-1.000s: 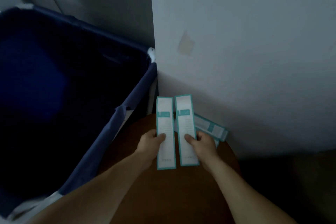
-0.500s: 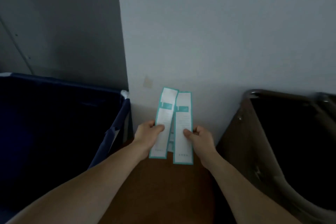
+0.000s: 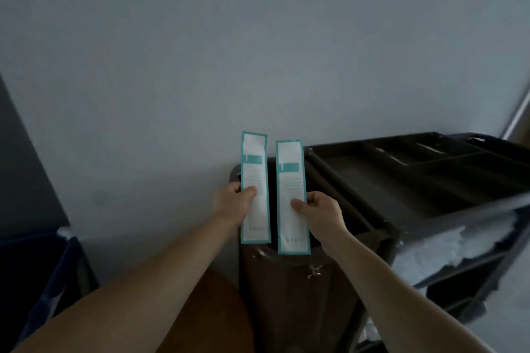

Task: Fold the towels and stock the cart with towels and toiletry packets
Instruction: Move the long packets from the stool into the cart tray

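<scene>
Holding one packet per hand, upright, side by side, a gap between them. The left hand pinches the left packet near mid-length, thumb on the printed face, fingers behind. The right hand pinches the right packet the same way, slightly lower. The mid-length pinch makes sense: long flat sachets flop if held by an end, and with the faces toward the person the print can be checked and both kept the same way up. Both packets are in the air in front of the wall, over the mouth of the dark bag at the near end of the cart, not yet in any tray. The cart's top tray is split into compartments and sits just right of the right hand; the light is too dim to tell what they hold. White towels sit on the shelf below, blurred. Likely step: carrying the packets to the top tray. One per hand means each drops without a re-grip. Risk: an early release puts them in the bag. The brown worktop and blue hamper are low left, out of play.
</scene>
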`<action>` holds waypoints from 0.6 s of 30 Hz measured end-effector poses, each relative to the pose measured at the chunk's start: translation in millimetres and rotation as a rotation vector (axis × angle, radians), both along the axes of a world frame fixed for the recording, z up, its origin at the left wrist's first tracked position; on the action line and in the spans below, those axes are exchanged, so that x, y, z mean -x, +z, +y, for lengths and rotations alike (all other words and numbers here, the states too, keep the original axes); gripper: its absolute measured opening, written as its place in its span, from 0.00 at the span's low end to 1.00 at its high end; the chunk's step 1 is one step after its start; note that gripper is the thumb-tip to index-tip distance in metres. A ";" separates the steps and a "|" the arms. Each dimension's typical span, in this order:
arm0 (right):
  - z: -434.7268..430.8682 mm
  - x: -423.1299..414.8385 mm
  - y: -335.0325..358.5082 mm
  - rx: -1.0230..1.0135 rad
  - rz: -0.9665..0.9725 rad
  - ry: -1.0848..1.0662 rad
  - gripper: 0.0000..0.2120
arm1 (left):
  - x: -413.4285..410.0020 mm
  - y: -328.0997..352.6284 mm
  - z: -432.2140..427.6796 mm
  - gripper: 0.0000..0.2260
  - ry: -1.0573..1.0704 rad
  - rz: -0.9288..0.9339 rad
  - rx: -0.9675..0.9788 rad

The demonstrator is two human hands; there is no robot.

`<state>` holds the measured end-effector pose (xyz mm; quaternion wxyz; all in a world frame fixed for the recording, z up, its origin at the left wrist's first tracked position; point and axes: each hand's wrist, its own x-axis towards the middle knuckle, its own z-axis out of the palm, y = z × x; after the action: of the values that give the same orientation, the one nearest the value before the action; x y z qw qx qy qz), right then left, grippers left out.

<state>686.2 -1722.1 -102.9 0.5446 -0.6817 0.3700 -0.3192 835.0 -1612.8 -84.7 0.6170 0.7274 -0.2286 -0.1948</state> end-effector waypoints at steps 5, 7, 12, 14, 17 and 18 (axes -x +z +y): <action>-79.9 115.9 7.9 0.023 -0.016 -0.174 0.04 | 102.3 17.4 -101.7 0.07 -0.154 0.001 0.044; -117.6 169.1 13.1 0.014 -0.005 -0.220 0.03 | 149.2 23.0 -146.0 0.07 -0.212 0.005 0.058; -200.6 290.7 23.2 0.052 0.035 -0.335 0.05 | 255.3 28.6 -241.7 0.07 -0.263 -0.017 0.070; -225.9 326.4 25.5 0.083 0.045 -0.360 0.06 | 285.1 29.2 -271.0 0.06 -0.282 -0.023 0.075; -261.7 360.4 27.4 0.089 0.022 -0.391 0.09 | 310.7 31.3 -310.0 0.05 -0.293 -0.022 0.072; -273.5 367.1 27.6 0.084 0.011 -0.403 0.10 | 315.0 32.4 -323.1 0.05 -0.298 -0.017 0.079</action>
<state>319.1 -1995.7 -75.3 0.4388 -0.6179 0.4882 -0.4329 520.0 -1935.9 -52.2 0.6076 0.6621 -0.3466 -0.2689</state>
